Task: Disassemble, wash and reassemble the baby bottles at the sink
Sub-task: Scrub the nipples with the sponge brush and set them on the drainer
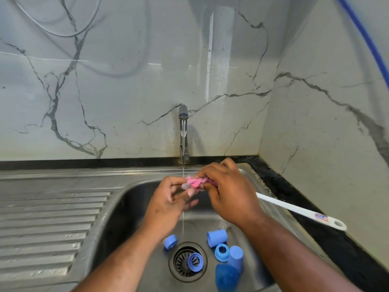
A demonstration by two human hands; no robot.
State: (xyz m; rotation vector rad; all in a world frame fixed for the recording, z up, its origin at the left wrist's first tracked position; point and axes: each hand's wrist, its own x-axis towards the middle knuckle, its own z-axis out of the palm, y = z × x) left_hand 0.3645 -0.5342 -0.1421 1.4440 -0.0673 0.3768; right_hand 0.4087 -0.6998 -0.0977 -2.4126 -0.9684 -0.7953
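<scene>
Steel sink [126, 211], frayed pink brush head [194, 182]

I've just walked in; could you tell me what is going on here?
A person is washing baby bottle parts under the running tap. The right hand grips the pink head of a white-handled brush against a small clear piece pinched by the left hand. Blue caps and rings lie in the sink near the drain.

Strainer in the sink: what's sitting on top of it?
A blue ring lies on the strainer, toward its right side. The slots under it are covered, so nothing caught there would show.
</scene>
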